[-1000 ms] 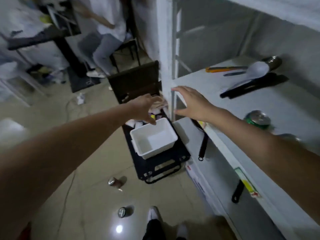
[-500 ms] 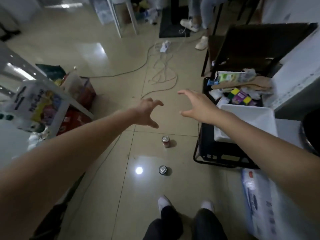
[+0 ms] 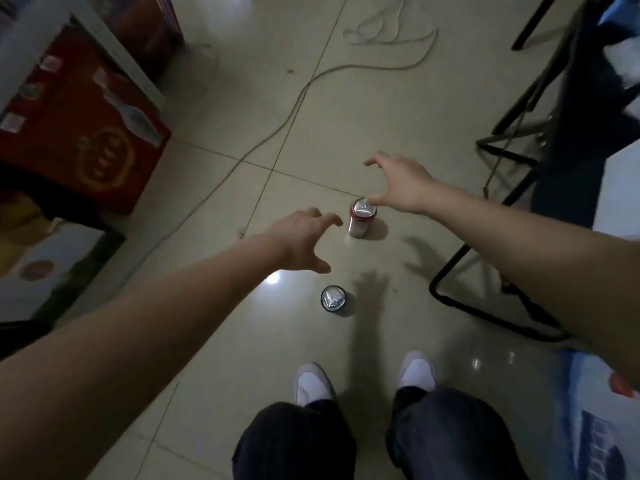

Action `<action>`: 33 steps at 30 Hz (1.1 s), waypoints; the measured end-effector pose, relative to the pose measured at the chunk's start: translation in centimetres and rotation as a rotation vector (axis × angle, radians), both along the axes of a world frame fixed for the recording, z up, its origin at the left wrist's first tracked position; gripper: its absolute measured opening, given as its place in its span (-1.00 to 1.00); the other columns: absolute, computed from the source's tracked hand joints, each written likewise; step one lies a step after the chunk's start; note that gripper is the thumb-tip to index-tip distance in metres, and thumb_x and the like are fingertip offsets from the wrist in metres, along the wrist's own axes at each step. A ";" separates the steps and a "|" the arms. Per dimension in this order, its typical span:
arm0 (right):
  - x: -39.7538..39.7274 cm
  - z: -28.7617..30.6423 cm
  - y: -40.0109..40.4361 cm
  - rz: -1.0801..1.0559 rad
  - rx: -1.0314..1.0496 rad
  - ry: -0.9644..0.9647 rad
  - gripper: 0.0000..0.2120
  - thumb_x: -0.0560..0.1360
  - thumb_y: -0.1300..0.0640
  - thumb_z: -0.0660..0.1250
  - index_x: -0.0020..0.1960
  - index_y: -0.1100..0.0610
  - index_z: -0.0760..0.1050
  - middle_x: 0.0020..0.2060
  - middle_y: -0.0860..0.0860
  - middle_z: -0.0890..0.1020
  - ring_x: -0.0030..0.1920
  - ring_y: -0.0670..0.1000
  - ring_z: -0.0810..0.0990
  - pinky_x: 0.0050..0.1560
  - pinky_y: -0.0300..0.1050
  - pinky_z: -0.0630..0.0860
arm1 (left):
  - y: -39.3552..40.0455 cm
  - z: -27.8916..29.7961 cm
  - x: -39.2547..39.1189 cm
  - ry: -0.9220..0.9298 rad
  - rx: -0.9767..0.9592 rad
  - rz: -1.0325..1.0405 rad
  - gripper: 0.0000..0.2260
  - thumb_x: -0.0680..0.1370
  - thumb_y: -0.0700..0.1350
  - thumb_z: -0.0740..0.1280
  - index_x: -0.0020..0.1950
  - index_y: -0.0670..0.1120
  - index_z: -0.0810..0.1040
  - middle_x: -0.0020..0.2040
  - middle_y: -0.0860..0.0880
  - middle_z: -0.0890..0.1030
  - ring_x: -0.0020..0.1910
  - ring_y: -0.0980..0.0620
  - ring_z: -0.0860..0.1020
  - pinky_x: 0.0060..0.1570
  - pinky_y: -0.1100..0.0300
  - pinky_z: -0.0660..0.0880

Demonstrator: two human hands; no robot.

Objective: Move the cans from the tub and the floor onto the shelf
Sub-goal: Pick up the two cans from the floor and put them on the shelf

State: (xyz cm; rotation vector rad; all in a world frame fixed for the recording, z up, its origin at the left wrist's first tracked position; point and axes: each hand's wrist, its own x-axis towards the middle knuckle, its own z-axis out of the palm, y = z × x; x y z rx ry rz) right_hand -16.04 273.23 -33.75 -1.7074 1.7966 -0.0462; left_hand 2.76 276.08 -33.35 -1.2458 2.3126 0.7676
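Now dropped lower than before, left hand (image 3: 300, 242) and right hand (image 3: 398, 183) spread empty beside upright red aluminium can (image 3: 361, 218); next, closing on it.

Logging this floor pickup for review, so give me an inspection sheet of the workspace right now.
Surface: glossy tiled floor, lamp glare.
Job's things: red can and dark can, both upright, apart.
Clutter: red box at left.
Grippers: left hand open, beside red can; right hand open, thumb at its top.
Cables: grey cable across tiles.
Surroundings: black frame at right; white shoes.
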 end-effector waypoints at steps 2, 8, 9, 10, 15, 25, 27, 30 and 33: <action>0.0 -5.9 -1.0 -0.026 0.003 -0.004 -0.39 0.39 0.08 0.40 0.38 0.13 0.30 0.33 0.20 0.43 0.34 0.16 0.38 0.24 -0.06 0.35 | 0.5 -6.3 0.0 0.017 0.009 -0.006 -0.28 0.39 0.02 0.46 0.45 0.02 0.19 0.37 -0.13 0.37 0.32 -0.13 0.38 0.18 0.05 0.41; -2.2 -19.1 -3.2 -0.116 -0.029 -0.030 -0.32 0.35 -0.06 0.44 0.39 0.09 0.30 0.38 0.15 0.41 0.38 0.16 0.35 0.28 -0.07 0.33 | 1.3 -20.2 -0.1 0.065 0.017 -0.116 -0.23 0.36 0.08 0.46 0.47 0.06 0.15 0.38 -0.08 0.36 0.31 -0.10 0.40 0.25 0.01 0.44; -2.5 -20.4 -3.5 -0.096 -0.036 -0.031 -0.30 0.34 -0.06 0.45 0.40 0.08 0.30 0.38 0.14 0.40 0.37 0.17 0.35 0.28 -0.08 0.33 | 1.5 -21.7 0.0 0.062 0.031 -0.133 -0.22 0.35 0.09 0.46 0.47 0.07 0.14 0.38 -0.08 0.35 0.32 -0.10 0.40 0.25 0.01 0.44; -2.5 -21.4 -3.7 -0.066 -0.045 -0.031 -0.28 0.32 -0.05 0.47 0.40 0.08 0.29 0.38 0.14 0.41 0.37 0.17 0.36 0.28 -0.09 0.33 | 1.8 -23.1 0.0 0.051 0.049 -0.145 -0.21 0.34 0.08 0.46 0.47 0.09 0.13 0.39 -0.07 0.33 0.32 -0.10 0.40 0.25 0.01 0.44; -1.5 -23.9 -2.7 -0.017 -0.105 0.009 -0.22 0.26 0.07 0.53 0.38 0.10 0.26 0.31 0.21 0.44 0.30 0.20 0.41 0.22 -0.09 0.37 | 5.5 -26.7 -0.3 -0.026 0.110 -0.141 -0.20 0.35 0.00 0.48 0.48 0.03 0.12 0.40 -0.12 0.31 0.30 -0.16 0.41 0.23 0.05 0.43; -0.7 -25.3 -3.3 -0.078 -0.213 0.036 -0.37 0.21 0.13 0.54 0.20 0.13 0.36 0.16 0.20 0.52 0.13 0.19 0.51 -0.05 -0.15 0.38 | 6.0 -27.6 -1.6 -0.055 0.040 -0.113 -0.37 0.32 -0.16 0.47 0.34 -0.04 0.31 0.25 -0.16 0.46 0.10 -0.19 0.52 -0.06 0.12 0.46; -0.4 -24.2 -3.0 -0.075 -0.214 0.056 -0.37 0.20 0.12 0.54 0.20 0.13 0.37 0.16 0.20 0.52 0.14 0.21 0.51 0.01 -0.11 0.44 | 5.3 -25.8 -1.6 -0.038 0.004 -0.108 -0.37 0.31 -0.14 0.48 0.33 -0.04 0.34 0.22 -0.17 0.48 0.09 -0.20 0.53 -0.06 0.14 0.46; 0.2 -20.0 -2.2 -0.082 -0.188 0.067 -0.37 0.20 0.11 0.54 0.21 0.13 0.38 0.17 0.21 0.52 0.14 0.24 0.51 0.04 -0.06 0.46 | 4.4 -20.4 -1.6 0.012 -0.028 -0.079 -0.37 0.29 -0.13 0.50 0.32 -0.05 0.36 0.18 -0.17 0.51 0.06 -0.19 0.53 -0.16 0.20 0.34; 0.6 -13.1 -1.2 -0.090 -0.161 0.039 -0.36 0.21 0.10 0.53 0.24 0.11 0.39 0.19 0.20 0.52 0.17 0.23 0.50 0.08 -0.06 0.45 | 4.0 -12.7 -1.5 0.044 -0.018 -0.040 -0.38 0.29 -0.10 0.49 0.31 -0.04 0.36 0.16 -0.16 0.52 0.05 -0.17 0.52 -0.19 0.21 0.30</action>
